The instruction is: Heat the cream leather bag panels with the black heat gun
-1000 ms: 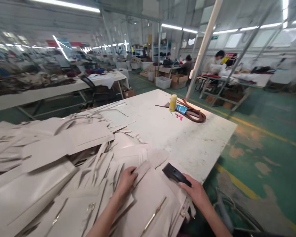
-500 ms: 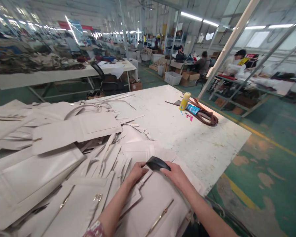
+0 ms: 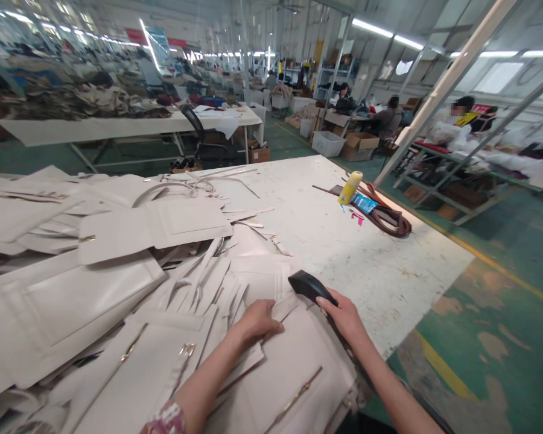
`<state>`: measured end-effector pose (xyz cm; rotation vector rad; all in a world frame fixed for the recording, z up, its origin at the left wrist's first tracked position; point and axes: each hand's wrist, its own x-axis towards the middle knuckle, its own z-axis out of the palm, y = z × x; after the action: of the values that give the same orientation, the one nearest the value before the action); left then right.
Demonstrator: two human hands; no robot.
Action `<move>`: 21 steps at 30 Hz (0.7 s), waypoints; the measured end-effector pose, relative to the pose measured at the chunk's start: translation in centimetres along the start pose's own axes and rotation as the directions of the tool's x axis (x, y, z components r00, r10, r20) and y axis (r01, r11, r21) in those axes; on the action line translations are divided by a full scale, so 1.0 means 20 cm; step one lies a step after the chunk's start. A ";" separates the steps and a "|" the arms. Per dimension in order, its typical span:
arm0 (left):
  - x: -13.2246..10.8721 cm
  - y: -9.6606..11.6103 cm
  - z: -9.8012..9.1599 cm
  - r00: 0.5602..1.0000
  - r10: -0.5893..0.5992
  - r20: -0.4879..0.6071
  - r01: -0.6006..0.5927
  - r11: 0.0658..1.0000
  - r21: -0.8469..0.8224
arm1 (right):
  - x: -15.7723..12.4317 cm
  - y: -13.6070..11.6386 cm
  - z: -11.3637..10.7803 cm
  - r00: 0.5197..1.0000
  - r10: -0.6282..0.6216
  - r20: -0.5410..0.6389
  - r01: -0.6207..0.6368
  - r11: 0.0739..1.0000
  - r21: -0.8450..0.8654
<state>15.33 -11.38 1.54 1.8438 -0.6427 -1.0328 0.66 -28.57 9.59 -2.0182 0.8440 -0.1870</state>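
Black handheld tool (image 3: 310, 287), smooth and wedge-shaped, sits in the lower centre of the frame, its front end raised over a pile of cream leather pieces (image 3: 117, 241). The right hand (image 3: 344, 319) is closed round its rear end, fingers wrapped over the top. No brand or lettering can be read on the tool.

Just left of it, the left hand (image 3: 256, 322) lies knuckles-up on a large cream leather panel with a thin gold metal bar (image 3: 294, 374). Its fingers are curled down at a narrow cream tab (image 3: 284, 308); whether they pinch the tab or only press on it cannot be told. A floral-patterned sleeve (image 3: 167, 419) shows at the bottom edge.

Both hands work at the near edge of a white, scuffed worktable (image 3: 389, 271). Cream panels, strips and looped handles cover its left half.

Toward the table's far right corner stand 1 yellow cylindrical bottle (image 3: 349, 188), a blue packet (image 3: 365, 204) just beside it, small pink scraps (image 3: 357, 218) and a coil of brown leather straps (image 3: 389, 220). Printing on the bottle and packet is too small to read.

Beyond, a black office chair (image 3: 199, 135) stands at another long table. In the upper right, 3 people sit near a cardboard box (image 3: 359, 144) and a white plastic bin (image 3: 328, 143). Red and yellow signs hang in the background, their writing illegible.
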 end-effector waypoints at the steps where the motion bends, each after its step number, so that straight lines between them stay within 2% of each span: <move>1: -0.01 0.01 0.00 1.000 -0.015 0.002 0.015 0.999 0.042 | -0.03 0.04 -0.05 0.999 0.032 -0.025 -0.031 0.999 0.034; 4: 0.02 0.05 0.00 0.999 -0.042 0.008 0.041 0.992 0.117 | -0.14 0.17 -0.18 0.989 0.117 -0.085 -0.109 0.989 0.096; 8: 0.20 0.18 0.02 1.000 0.010 -0.024 -0.007 0.990 0.140 | -0.28 0.32 -0.27 0.970 0.169 -0.177 -0.152 0.983 0.107; 10: 0.32 0.25 0.05 0.995 0.049 -0.084 -0.037 0.989 0.147 | -0.33 0.36 -0.31 0.941 0.205 -0.270 -0.185 0.978 0.097; 12: 0.42 0.30 0.09 0.985 0.076 -0.155 -0.051 0.986 0.159 | -0.37 0.39 -0.36 0.892 0.246 -0.380 -0.229 0.969 0.089; 15: 0.53 0.32 0.15 0.970 0.092 -0.227 -0.050 0.982 0.185 | -0.42 0.41 -0.44 0.842 0.248 -0.480 -0.245 0.967 0.069; 17: 0.58 0.32 0.18 0.967 0.083 -0.242 -0.036 0.980 0.194 | -0.44 0.40 -0.46 0.852 0.228 -0.472 -0.236 0.971 0.043; 21: 0.72 0.42 0.19 0.964 0.087 -0.252 -0.039 0.981 0.190 | -0.45 0.34 -0.38 0.933 0.173 -0.316 -0.184 0.983 -0.006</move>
<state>19.49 -27.97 2.35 2.0611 -0.6508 -0.6919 -12.74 -30.50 10.17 -1.9591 1.2336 -0.4004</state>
